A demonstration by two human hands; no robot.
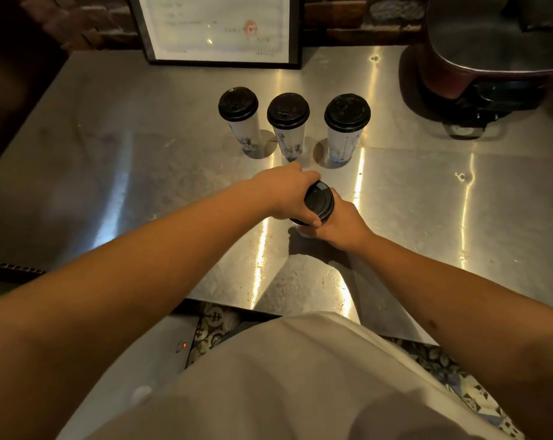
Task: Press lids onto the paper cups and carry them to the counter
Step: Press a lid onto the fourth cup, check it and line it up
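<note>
Three white printed paper cups with black lids stand in a row on the steel counter (142, 173): the left cup (241, 119), the middle cup (288, 122), the right cup (347, 125). In front of them a fourth cup (304, 232) stands on the counter, mostly hidden by my hands, with a black lid (319, 201) on top. My left hand (284, 192) grips the lid's rim from the left, thumb on its near edge. My right hand (342, 222) wraps around the cup's body just under the lid.
A framed certificate (218, 27) leans against the brick wall at the back. A dark red pot (491, 58) on a black base sits at the back right. The counter's front edge (237, 304) runs just ahead of my white shirt; patterned floor tiles show below.
</note>
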